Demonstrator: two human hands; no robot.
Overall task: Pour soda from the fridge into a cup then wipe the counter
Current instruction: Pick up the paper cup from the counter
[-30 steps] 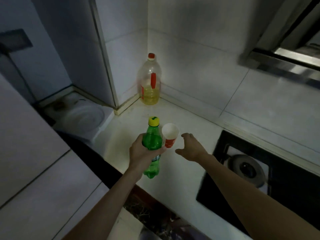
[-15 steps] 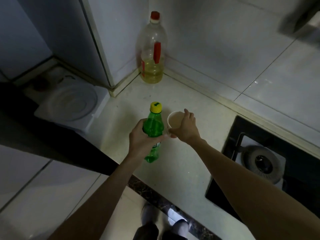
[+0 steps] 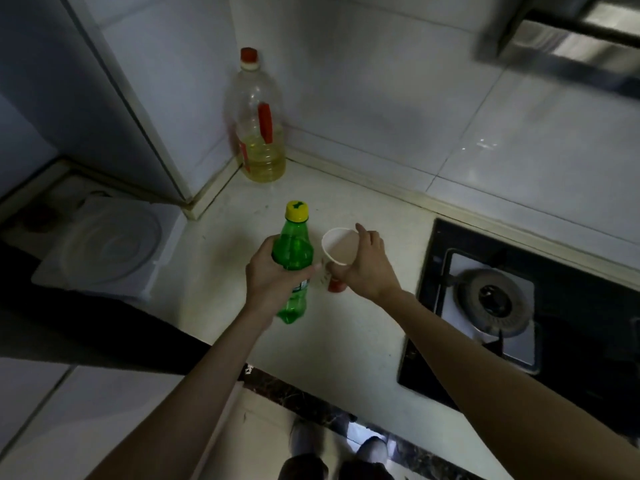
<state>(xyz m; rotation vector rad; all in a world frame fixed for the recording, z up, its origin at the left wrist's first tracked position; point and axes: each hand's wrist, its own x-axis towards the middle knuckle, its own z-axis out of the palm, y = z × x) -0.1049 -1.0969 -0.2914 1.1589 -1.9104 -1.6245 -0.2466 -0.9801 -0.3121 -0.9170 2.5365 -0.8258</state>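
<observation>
At frame centre, left hand (image 3: 273, 282) grips the green soda bottle (image 3: 292, 258) (yellow cap still on); right hand (image 3: 367, 268) pinches the paper cup (image 3: 337, 245). Best set the cup down, then uncap.

We see bare counter (image 3: 214, 271) left of centre, between the left hand (image 3: 270, 282) gripping the green soda bottle (image 3: 292, 251) and the tiled pillar (image 3: 145, 109) at upper left; a hand could pass there. In the upper middle the oil bottle (image 3: 259, 133) stands in the wall corner, with open counter between it and the soda bottle's cap. The right hand (image 3: 367, 268) holds the cup (image 3: 341, 245) close beside the soda bottle, leaving only a narrow gap. At right the stove (image 3: 588, 323) bounds the counter, and the range hood (image 3: 561, 46) overhangs at upper right. More bare counter lies below the hands, toward the front edge.
</observation>
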